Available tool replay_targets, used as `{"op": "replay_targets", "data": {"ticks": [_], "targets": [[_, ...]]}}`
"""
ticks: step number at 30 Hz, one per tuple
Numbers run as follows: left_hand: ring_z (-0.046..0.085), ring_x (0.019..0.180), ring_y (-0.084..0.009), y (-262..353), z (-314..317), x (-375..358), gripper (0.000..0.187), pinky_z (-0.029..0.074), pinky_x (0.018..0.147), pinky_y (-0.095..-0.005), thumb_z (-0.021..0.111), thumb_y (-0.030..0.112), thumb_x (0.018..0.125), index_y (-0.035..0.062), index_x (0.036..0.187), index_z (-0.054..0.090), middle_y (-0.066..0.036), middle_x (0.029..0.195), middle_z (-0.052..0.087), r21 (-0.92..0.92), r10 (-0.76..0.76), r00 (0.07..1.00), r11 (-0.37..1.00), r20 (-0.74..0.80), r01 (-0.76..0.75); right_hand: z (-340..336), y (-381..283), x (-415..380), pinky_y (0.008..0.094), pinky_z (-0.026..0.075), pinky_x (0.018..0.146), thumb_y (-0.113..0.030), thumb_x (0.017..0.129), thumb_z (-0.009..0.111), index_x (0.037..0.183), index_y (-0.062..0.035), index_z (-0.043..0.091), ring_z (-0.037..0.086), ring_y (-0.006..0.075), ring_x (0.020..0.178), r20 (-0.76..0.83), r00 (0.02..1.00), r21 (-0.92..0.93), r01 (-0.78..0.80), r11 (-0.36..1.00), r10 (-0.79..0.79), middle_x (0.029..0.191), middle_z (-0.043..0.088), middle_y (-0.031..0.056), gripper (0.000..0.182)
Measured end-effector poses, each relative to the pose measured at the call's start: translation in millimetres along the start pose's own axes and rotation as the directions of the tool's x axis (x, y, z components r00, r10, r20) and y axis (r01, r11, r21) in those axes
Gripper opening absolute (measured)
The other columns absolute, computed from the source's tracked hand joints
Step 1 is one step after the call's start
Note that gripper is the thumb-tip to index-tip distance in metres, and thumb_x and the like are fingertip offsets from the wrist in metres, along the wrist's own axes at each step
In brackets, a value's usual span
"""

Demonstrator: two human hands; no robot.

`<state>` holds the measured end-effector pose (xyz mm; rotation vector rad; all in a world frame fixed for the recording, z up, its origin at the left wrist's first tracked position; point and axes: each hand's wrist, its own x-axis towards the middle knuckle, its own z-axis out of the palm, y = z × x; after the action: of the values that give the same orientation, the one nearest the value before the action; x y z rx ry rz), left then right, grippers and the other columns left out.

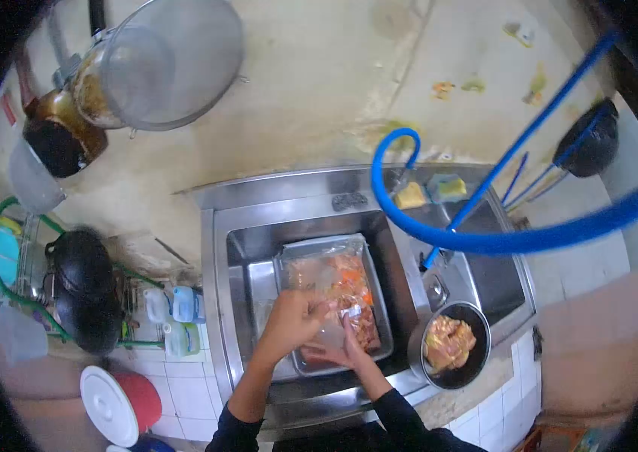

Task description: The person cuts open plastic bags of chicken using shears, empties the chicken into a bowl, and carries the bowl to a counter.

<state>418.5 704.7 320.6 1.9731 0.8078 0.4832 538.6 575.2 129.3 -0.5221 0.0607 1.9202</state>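
Observation:
A metal tray (388, 348) rests in the left sink basin, with clear plastic bags of raw meat (351, 279) in it. Over the tray's left side, my left hand (294, 322) has its fingers bent together on a clear plastic bag (311, 277), whose film is blurred and hard to trace. My right hand (351, 351) is lower and to the right, thumb up and fingers curled around the lower part of the same bag. A round metal pot (486, 339) holding raw chicken pieces (448, 343) stands right of my hands on the sink's front edge.
A thick blue hose (477, 242) loops over the right side of the steel sink (217, 301). Sponges (411, 196) sit on the back ledge. Strainers and pans (172, 64) hang on the wall at upper left. Plastic jugs (187, 305) and a red bucket (146, 399) stand at left.

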Motion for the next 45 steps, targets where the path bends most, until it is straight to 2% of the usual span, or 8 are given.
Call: {"op": "replay_targets", "data": {"ticks": [1,5,8,18,25,31,40,45], "targets": [[0.057,0.053,-0.0174,14,-3,-3,0.021,0.042,0.053,-0.0315,0.062,0.020,0.079,-0.0004,0.077,0.066,-0.017,0.063,0.060,-0.003,0.022,0.999,1.000,0.023,-0.022,31,-1,-7,0.0504,0.035,0.098,-0.071,0.079,0.035,0.138,-0.0080,0.026,0.042,0.0344,0.120,0.273,0.960,0.134,0.028,0.991,-0.064,0.136,0.037,0.0140,0.087],[0.051,0.056,-0.0070,40,-2,-24,0.017,0.041,0.052,-0.0265,0.063,0.016,0.080,-0.0005,0.081,0.067,-0.007,0.061,0.061,-0.085,0.028,0.987,0.996,0.161,-0.015,24,-1,-18,0.0492,0.036,0.098,-0.067,0.081,0.039,0.137,-0.0085,0.028,0.044,0.0329,0.119,0.310,0.874,0.406,0.234,0.884,-0.374,0.134,0.040,0.0139,0.082],[0.051,0.058,-0.0056,44,3,-29,0.020,0.041,0.051,-0.0223,0.061,0.015,0.083,-0.0034,0.078,0.066,-0.002,0.064,0.062,-0.156,-0.006,0.990,0.987,0.141,0.028,47,-23,-40,0.0465,0.035,0.099,-0.052,0.086,0.046,0.134,-0.0080,0.035,0.045,0.0289,0.118,-0.116,0.895,0.061,0.439,0.896,-0.431,0.131,0.044,0.0133,0.066],[0.058,0.058,-0.0086,90,45,8,0.029,0.045,0.053,-0.0241,0.053,0.027,0.090,0.0009,0.088,0.066,-0.004,0.064,0.063,-0.243,0.210,0.888,0.963,0.410,-0.116,48,-133,-197,0.0382,0.044,0.091,-0.022,0.078,0.064,0.120,-0.0014,0.047,0.055,0.0253,0.103,-0.326,0.680,-0.186,0.635,0.750,-0.657,0.113,0.057,0.0104,0.050],[0.060,0.065,-0.0115,40,242,1,0.030,0.047,0.058,-0.0247,0.051,0.026,0.090,0.0000,0.090,0.065,-0.005,0.072,0.065,-0.538,0.188,0.843,0.832,0.504,0.136,31,-203,-325,0.0291,0.048,0.080,-0.011,0.067,0.074,0.114,0.0016,0.053,0.060,0.0170,0.090,-0.294,0.549,-0.770,0.348,0.534,-0.782,0.102,0.062,0.0088,0.053],[0.060,0.068,-0.0109,34,255,-17,0.029,0.048,0.060,-0.0251,0.055,0.026,0.089,-0.0011,0.092,0.065,-0.005,0.076,0.065,-0.213,-0.052,0.643,0.920,0.764,0.328,33,-199,-332,0.0248,0.047,0.076,-0.016,0.064,0.079,0.103,-0.0032,0.063,0.060,0.0129,0.085,-0.243,0.643,-0.959,-0.047,0.279,-0.726,0.093,0.065,0.0063,0.044],[0.056,0.082,-0.0112,-1,207,-24,0.021,0.046,0.068,-0.0234,0.050,0.017,0.090,0.0049,0.104,0.060,-0.001,0.097,0.061,-0.414,0.106,0.927,0.909,0.360,0.056,45,-154,-290,0.0362,0.049,0.068,-0.040,0.074,0.067,0.096,-0.0080,0.066,0.063,0.0312,0.078,-0.028,0.560,-0.936,-0.307,-0.175,-0.828,0.084,0.064,0.0171,0.039],[0.056,0.085,-0.0124,-14,208,-46,0.022,0.046,0.075,-0.0253,0.050,0.018,0.091,0.0041,0.104,0.060,-0.003,0.102,0.060,-0.442,-0.112,0.909,0.846,0.401,0.299,15,-139,-272,0.0414,0.047,0.061,-0.027,0.078,0.061,0.086,-0.0102,0.066,0.060,0.0339,0.068,0.115,0.536,-0.883,-0.331,-0.334,-0.836,0.076,0.059,0.0128,0.019]]}}
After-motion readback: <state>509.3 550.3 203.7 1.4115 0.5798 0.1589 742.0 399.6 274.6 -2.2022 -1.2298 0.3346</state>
